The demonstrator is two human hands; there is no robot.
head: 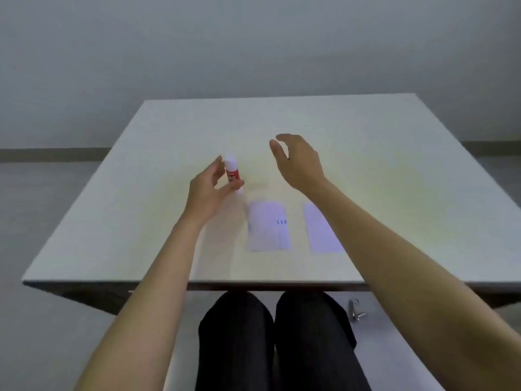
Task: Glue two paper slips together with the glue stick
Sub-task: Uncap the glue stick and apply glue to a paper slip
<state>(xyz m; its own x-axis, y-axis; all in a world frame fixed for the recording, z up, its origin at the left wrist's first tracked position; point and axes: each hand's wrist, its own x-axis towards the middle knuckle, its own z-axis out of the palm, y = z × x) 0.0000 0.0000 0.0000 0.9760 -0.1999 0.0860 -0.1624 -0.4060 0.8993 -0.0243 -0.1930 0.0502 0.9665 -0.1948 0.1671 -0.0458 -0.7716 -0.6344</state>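
A glue stick with a white cap and red label stands upright on the white table, left of centre. My left hand wraps around it, fingertips against the cap side and thumb across its lower part. My right hand hovers over the table to the right of the stick, fingers curled apart and holding nothing. Two white paper slips lie flat nearer to me: the left slip shows small printed marks, and the right slip is partly covered by my right forearm.
The table's front edge runs just above my knees in dark trousers. A metal hook or handle hangs under the table at the right. A plain wall and grey floor lie beyond the table.
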